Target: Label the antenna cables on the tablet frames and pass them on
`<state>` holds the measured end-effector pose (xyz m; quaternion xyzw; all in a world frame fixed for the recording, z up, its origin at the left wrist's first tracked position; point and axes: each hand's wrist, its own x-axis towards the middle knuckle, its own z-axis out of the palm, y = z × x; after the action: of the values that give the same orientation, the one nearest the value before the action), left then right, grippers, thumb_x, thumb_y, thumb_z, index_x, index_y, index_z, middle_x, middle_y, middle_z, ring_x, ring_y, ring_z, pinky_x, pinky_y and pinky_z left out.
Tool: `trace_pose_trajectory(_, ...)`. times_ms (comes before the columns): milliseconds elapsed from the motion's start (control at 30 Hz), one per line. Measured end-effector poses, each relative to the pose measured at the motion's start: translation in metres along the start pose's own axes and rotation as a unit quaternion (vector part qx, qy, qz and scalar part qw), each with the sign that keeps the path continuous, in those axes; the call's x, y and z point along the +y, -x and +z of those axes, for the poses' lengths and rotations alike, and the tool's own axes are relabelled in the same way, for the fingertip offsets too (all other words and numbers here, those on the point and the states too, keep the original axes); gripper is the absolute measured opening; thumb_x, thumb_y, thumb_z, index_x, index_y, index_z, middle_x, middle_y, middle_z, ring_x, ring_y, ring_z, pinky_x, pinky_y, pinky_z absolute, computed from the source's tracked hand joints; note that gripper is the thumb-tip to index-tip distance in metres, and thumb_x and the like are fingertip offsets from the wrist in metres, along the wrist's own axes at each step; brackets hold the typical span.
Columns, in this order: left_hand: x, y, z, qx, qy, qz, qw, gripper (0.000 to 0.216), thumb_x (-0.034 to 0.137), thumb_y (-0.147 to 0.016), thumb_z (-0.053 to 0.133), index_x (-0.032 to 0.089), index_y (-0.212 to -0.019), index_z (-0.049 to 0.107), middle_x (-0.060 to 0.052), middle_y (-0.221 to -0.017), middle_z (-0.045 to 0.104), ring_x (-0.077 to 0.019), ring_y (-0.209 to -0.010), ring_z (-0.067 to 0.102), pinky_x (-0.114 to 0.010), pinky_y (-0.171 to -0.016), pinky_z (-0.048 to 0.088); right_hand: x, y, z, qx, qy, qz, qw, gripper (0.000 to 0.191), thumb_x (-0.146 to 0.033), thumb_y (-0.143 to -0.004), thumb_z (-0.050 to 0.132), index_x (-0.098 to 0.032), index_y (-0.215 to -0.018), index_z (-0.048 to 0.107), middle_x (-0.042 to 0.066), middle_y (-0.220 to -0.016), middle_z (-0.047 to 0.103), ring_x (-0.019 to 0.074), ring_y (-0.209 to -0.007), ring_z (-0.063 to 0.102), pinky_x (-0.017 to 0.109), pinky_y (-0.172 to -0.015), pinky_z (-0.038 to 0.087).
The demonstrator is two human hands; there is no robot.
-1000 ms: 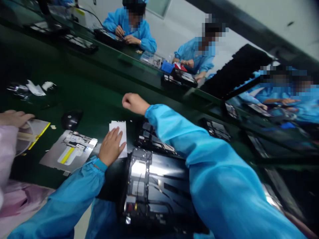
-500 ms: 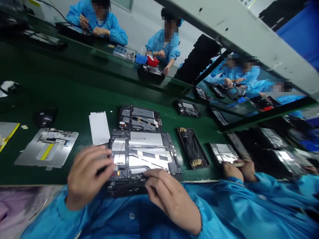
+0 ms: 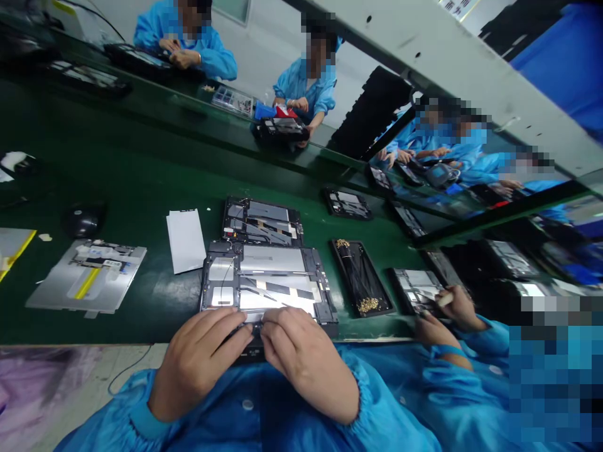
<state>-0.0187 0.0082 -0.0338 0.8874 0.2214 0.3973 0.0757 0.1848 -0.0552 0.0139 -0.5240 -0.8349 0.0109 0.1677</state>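
Open device [image 3: 273, 258], silver panels up, lies at the bench's near edge, in front of the wearer. Left hand [image 3: 202, 361] and right hand [image 3: 306, 361] meet over its near edge: fingers curled, fingertips nearly together, each hand mostly closed. Cannot tell whether they pinch anything small; the knuckles hide it.

Around the open device: a second device [image 3: 268, 212] just behind; white paper [image 3: 186, 242] just left; farther left, a metal plate [image 3: 113, 292] with a yellow strip [image 3: 88, 285], and a black mouse [image 3: 85, 221] beyond that. To its right, black tray [image 3: 377, 312] of gold-ended cables [image 3: 357, 270]; past it, a co-worker's hands [image 3: 436, 329] on another device [image 3: 414, 281].

Writing: small label [image 3: 112, 264] on the plate, print too fine to read. Mouse bears a pale mark, illegible. Sign [image 3: 459, 6] high beyond the open device, right: dark characters, cut off.
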Motion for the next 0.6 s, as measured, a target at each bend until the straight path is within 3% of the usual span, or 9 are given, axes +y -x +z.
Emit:
trace_pose_trajectory(333,-0.001,0.006,0.005,-0.018,-0.015,0.016,1.0,0.027,0.015,-0.1,0.047,0.022,-0.113,0.071,-0.006,-0.115,0.073,-0.0212,-0.111,0.064,-0.038,-0.1,0.048,0.0,-0.005,-0.003,-0.02,0.005,-0.001,1.0,0.011,-0.014,-0.098,0.053,-0.014,-0.1,0.063,0.011,-0.099,0.068,0.0237,-0.085,0.061,0.04,-0.077,0.056)
trace_pose_trajectory(600,0.001,0.001,0.005,-0.022,-0.006,0.003,1.0,0.02,0.015,-0.097,0.054,0.022,-0.109,0.069,-0.005,-0.113,0.074,-0.0222,-0.109,0.065,-0.039,-0.101,0.047,0.012,0.003,-0.009,0.032,-0.151,0.044,0.987,0.011,-0.011,-0.097,0.056,-0.015,-0.105,0.062,0.01,-0.104,0.068,0.0199,-0.096,0.064,0.033,-0.085,0.058)
